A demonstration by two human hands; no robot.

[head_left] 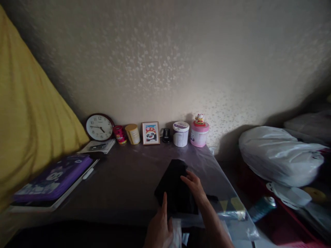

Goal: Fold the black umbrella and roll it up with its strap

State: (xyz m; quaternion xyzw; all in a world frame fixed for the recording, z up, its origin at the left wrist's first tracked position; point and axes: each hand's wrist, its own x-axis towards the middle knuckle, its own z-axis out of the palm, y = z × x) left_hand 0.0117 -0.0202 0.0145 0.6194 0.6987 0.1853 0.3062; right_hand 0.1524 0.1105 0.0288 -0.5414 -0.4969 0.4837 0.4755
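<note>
A black, soft-looking folded item [173, 184], perhaps cloth or a pouch, lies on the near part of the table; its exact kind does not show. My right hand [193, 184] is at its right side, thumb on top and fingers curled at the edge, gripping it. From below, my left hand [160, 224] reaches the item's near left part with its index finger stretched out against it. The thumb of that hand stands apart from the index finger, and its other fingers are mostly hidden. A dark strap-like piece [212, 198] sticks out beyond my right wrist.
Along the wall stand a clock [99, 127], a red can [120, 134], a yellow tin [132, 134], a framed panda picture [151, 133] and two tubs. A purple case [55, 177] lies left. Right of the table edge are a white plastic bag [279, 155] and a spray can [262, 208].
</note>
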